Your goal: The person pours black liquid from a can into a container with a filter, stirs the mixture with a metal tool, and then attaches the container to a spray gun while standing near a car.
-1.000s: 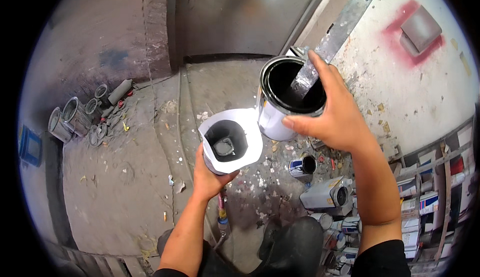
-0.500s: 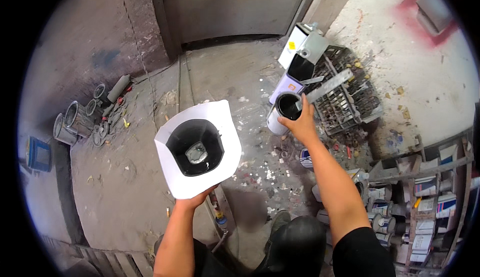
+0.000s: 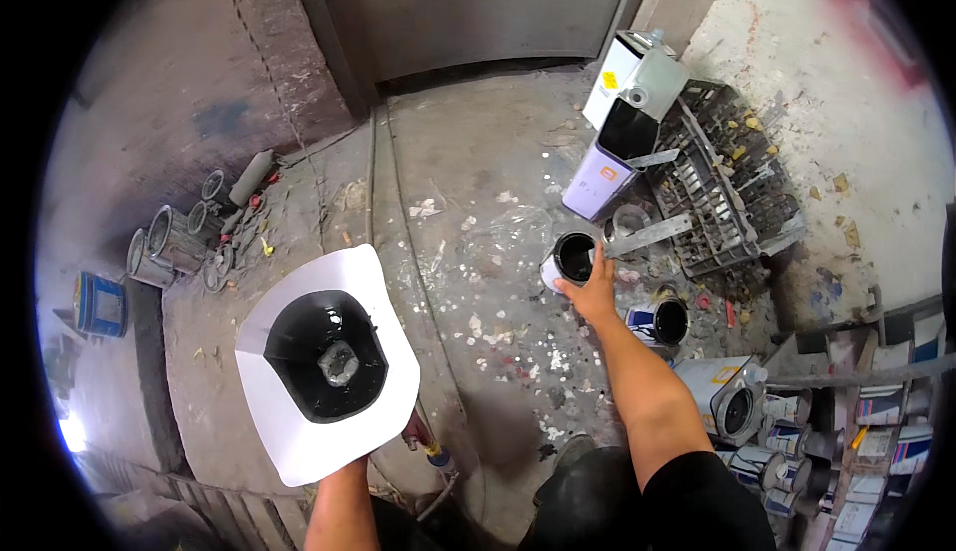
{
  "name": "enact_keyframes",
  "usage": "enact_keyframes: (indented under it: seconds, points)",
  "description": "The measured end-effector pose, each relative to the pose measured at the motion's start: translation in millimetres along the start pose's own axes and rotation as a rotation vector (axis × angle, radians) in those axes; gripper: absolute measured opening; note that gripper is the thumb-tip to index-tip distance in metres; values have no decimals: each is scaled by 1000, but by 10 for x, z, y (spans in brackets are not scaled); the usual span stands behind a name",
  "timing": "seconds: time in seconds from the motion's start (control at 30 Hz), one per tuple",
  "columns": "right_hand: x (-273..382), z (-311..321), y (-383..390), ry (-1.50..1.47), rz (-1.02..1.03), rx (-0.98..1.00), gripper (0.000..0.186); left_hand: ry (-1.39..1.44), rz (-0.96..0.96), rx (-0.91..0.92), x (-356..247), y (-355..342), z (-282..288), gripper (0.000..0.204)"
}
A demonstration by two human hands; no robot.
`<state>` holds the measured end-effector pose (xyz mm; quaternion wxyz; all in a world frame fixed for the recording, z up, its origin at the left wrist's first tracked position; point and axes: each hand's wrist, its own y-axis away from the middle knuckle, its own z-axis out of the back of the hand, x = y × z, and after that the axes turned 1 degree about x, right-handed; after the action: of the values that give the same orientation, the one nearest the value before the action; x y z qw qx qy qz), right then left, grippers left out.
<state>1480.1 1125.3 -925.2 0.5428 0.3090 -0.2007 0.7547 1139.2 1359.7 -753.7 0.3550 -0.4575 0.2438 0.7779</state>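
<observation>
My left hand is closed under a white paper funnel-like cup with a wide rim and glossy dark paint inside; my fingers are mostly hidden beneath it. My right hand grips a metal can of dark paint on the floor. A long flat, paint-smeared metal strip leans out of that can to the right. Just right of my hand are another open can with a blue label and, behind, a small ringed container.
Tall tins and a dirty plastic crate stand at upper right. Old cans and a blue bucket line the left wall. Shelves of cans fill the lower right. A hose crosses the floor; a door is at top.
My right hand has lowered the paint can away from the paper cup onto the floor by the tall tins. My left hand with the cup has moved down and left.
</observation>
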Motion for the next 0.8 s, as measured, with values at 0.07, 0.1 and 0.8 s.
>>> enact_keyframes:
  seconds: [0.07,0.1,0.8]
  points:
    - [-90,98,50,43,41,22,117,72,-6,-34,-10,-29,-50,39]
    - [-140,156,80,56,61,28,116,64,-27,-21,-21,-60,-68,40]
    - [2550,1745,1407,-445,310,105,11,294,-289,173,5,-406,-305,49]
